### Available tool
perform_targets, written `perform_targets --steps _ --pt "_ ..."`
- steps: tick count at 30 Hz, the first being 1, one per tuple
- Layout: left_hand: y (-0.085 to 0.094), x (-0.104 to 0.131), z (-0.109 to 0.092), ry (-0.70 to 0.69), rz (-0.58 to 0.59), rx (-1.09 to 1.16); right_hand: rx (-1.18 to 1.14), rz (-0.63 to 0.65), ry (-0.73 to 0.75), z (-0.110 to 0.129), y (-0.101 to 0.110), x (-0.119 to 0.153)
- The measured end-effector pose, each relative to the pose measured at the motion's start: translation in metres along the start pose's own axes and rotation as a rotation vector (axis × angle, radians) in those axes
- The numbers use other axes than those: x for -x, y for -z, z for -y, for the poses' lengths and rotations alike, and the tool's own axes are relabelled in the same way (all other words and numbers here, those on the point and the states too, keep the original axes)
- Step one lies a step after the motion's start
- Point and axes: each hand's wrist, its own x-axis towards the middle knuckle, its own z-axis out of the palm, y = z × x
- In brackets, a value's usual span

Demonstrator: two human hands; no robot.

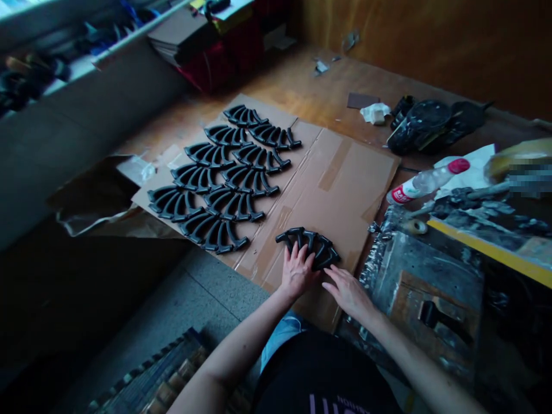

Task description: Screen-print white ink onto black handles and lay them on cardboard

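A black fan-shaped part [311, 241] with ribs lies on the near part of a cardboard sheet [340, 195]. My left hand [297, 270] rests over its lower left edge, fingers spread and pointing away from me. Close to its lower right corner is my right hand [348, 290], with fingers extended and apart. Several similar black fan-shaped parts [244, 175] lie on the left half of the cardboard, overlapping in two slanting rows.
Right of the cardboard are a clear bottle [429, 181] with a red cap, a roller [444, 322] on a board, and a yellow-edged tray [491, 253]. Dark containers [425, 123] and crumpled tissue [375, 113] sit behind. Stacked sheets [181, 34] are at the back left.
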Motion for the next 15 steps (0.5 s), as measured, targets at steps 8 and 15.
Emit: perform_targets --steps 8,15 --pt "0.010 -0.010 0.005 -0.010 0.086 0.009 0.026 -0.024 -0.112 0.019 0.000 -0.018" --pt "0.006 -0.011 0.005 0.001 0.103 -0.002 0.013 -0.003 -0.184 0.023 -0.007 -0.018"
